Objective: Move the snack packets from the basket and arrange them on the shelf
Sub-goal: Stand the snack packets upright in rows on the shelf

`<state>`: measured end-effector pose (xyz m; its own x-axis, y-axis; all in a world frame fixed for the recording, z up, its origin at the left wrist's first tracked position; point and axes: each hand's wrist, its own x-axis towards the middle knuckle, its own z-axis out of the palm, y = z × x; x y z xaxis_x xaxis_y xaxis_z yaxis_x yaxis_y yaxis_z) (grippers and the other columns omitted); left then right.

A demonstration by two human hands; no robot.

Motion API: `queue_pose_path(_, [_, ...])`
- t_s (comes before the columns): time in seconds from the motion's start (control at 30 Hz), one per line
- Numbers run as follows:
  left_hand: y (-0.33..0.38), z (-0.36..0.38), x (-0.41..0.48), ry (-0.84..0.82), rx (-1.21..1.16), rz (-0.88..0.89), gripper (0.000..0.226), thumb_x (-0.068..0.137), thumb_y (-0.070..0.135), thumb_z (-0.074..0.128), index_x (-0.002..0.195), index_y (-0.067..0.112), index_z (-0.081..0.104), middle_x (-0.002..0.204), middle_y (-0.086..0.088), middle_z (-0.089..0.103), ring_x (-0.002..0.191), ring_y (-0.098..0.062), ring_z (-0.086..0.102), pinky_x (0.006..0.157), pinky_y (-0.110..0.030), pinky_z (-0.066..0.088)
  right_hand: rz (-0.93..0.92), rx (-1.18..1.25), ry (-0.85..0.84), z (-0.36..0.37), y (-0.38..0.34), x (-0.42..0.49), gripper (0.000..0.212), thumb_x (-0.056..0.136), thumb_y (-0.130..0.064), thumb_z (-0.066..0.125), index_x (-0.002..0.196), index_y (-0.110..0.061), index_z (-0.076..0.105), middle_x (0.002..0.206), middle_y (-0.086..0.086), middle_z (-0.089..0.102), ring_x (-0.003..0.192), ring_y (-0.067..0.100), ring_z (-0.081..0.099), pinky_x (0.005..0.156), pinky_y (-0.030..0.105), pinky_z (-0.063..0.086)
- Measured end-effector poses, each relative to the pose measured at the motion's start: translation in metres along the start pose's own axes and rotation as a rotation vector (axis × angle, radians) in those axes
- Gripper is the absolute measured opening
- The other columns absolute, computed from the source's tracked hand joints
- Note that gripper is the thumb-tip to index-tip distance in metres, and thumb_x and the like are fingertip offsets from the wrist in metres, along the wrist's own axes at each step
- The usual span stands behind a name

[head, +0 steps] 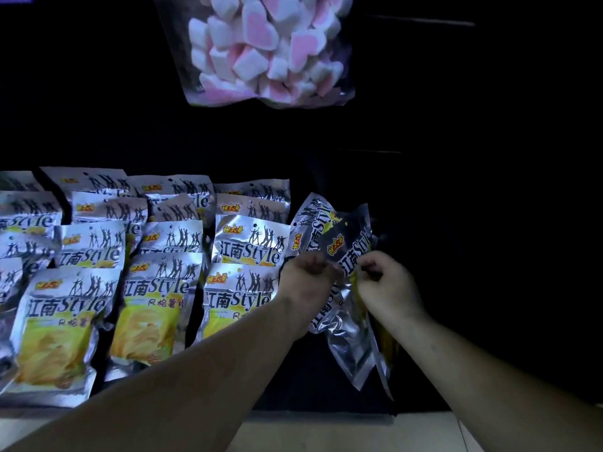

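Left hand (306, 277) and right hand (386, 283) are close together, both pinching the held packets (350, 252), a tilted bunch. Step judged: placing on the shelf (293, 386). Shelved rows (156, 282) stand at 9 o'clock. Next: upright the bunch and align it beside the rightmost column (248, 249). Basket not in view.

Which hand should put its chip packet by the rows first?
Probably the left. The left hand grips a chip packet right beside the last column; the right hand holds a second packet farther away.
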<state>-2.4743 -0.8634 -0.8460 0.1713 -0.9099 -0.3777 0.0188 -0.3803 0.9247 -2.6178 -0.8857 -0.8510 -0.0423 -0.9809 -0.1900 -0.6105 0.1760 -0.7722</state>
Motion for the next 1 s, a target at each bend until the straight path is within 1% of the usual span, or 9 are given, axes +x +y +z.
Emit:
queue_pose_path(0.13, [0.004, -0.003, -0.003, 0.010, -0.148, -0.012, 0.020, 0.095, 0.002, 0.063, 0.077, 0.012, 0.063, 0.076, -0.014, 0.070, 0.074, -0.028, 0.062, 0.083, -0.060, 0.056, -0.085, 0.072, 0.088, -0.001, -0.011, -0.002, 0.022, 0.092, -0.020, 0.066, 0.105, -0.034, 0.054, 0.106, -0.009, 0.061, 0.093, 0.011, 0.061, 0.065, 0.022, 0.046])
queue_pose_path(0.27, [0.017, -0.039, -0.023, 0.024, -0.213, 0.022, 0.016, 0.104, 0.016, 0.057, 0.090, 0.009, 0.051, 0.068, -0.009, 0.053, 0.066, -0.023, 0.053, 0.074, -0.046, 0.050, -0.140, 0.179, 0.158, -0.010, -0.039, -0.005, 0.041, 0.088, -0.033, 0.075, 0.109, -0.030, 0.040, 0.103, -0.013, 0.051, 0.090, 0.005, 0.056, 0.069, 0.023, 0.044])
queue_pose_path(0.37, [0.032, -0.078, -0.043, 0.002, -0.128, 0.050, 0.014, 0.104, 0.019, 0.057, 0.094, 0.012, 0.051, 0.076, -0.011, 0.046, 0.070, -0.024, 0.049, 0.063, -0.035, 0.052, -0.171, 0.205, 0.066, -0.011, -0.055, -0.014, 0.035, 0.088, -0.025, 0.077, 0.098, -0.027, 0.043, 0.100, -0.011, 0.055, 0.092, 0.002, 0.058, 0.073, 0.021, 0.045])
queue_pose_path(0.43, [0.043, -0.098, -0.054, -0.032, -0.011, 0.062, 0.011, 0.103, 0.020, 0.059, 0.094, 0.015, 0.054, 0.076, -0.011, 0.048, 0.071, -0.024, 0.048, 0.060, -0.036, 0.047, -0.159, 0.253, -0.014, -0.011, -0.062, -0.027, 0.032, 0.088, -0.014, 0.077, 0.089, -0.024, 0.047, 0.091, -0.005, 0.060, 0.079, 0.000, 0.061, 0.066, 0.017, 0.046])
queue_pose_path(0.5, [0.062, -0.113, -0.066, -0.025, 0.064, 0.054, 0.005, 0.100, 0.018, 0.063, 0.098, 0.018, 0.058, 0.074, -0.008, 0.051, 0.069, -0.022, 0.047, 0.063, -0.037, 0.044, -0.169, 0.236, -0.011, -0.016, -0.069, -0.040, 0.031, 0.086, -0.010, 0.076, 0.083, -0.024, 0.049, 0.079, -0.002, 0.058, 0.065, 0.010, 0.057, 0.059, 0.025, 0.045])
queue_pose_path(0.6, [0.088, -0.127, -0.085, -0.013, 0.106, 0.042, 0.010, 0.095, 0.012, 0.066, 0.105, 0.014, 0.063, 0.070, -0.007, 0.055, 0.062, -0.022, 0.049, 0.065, -0.041, 0.043, -0.176, 0.259, -0.020, -0.025, -0.087, -0.061, 0.034, 0.086, -0.011, 0.075, 0.078, -0.034, 0.052, 0.087, 0.013, 0.066, 0.072, 0.038, 0.066, 0.063, 0.047, 0.056])
queue_pose_path(0.67, [0.101, -0.129, -0.100, -0.016, 0.128, 0.054, 0.011, 0.094, 0.009, 0.066, 0.104, 0.010, 0.062, 0.065, -0.007, 0.058, 0.057, -0.023, 0.051, 0.064, -0.043, 0.045, -0.185, 0.260, -0.032, -0.030, -0.095, -0.073, 0.035, 0.089, -0.009, 0.072, 0.080, -0.038, 0.055, 0.090, 0.019, 0.066, 0.072, 0.039, 0.068, 0.067, 0.052, 0.058])
queue_pose_path(0.8, [0.105, -0.127, -0.130, 0.027, 0.108, 0.116, 0.010, 0.093, 0.004, 0.065, 0.098, 0.011, 0.059, 0.064, -0.007, 0.060, 0.055, -0.024, 0.056, 0.061, -0.042, 0.051, -0.144, 0.243, -0.020, -0.040, -0.086, -0.096, 0.020, 0.092, -0.014, 0.071, 0.092, -0.030, 0.060, 0.089, 0.005, 0.069, 0.079, 0.020, 0.068, 0.069, 0.033, 0.053])
queue_pose_path(1.0, [0.060, -0.121, -0.143, 0.097, 0.170, 0.114, 0.017, 0.094, 0.001, 0.063, 0.090, 0.014, 0.052, 0.062, -0.004, 0.057, 0.053, -0.019, 0.051, 0.055, -0.044, 0.054, -0.032, -0.004, -0.028, -0.021, -0.011, -0.104, 0.022, 0.090, -0.011, 0.069, 0.079, -0.030, 0.067, 0.107, 0.001, 0.063, 0.092, 0.013, 0.060, 0.068, 0.002, 0.038])
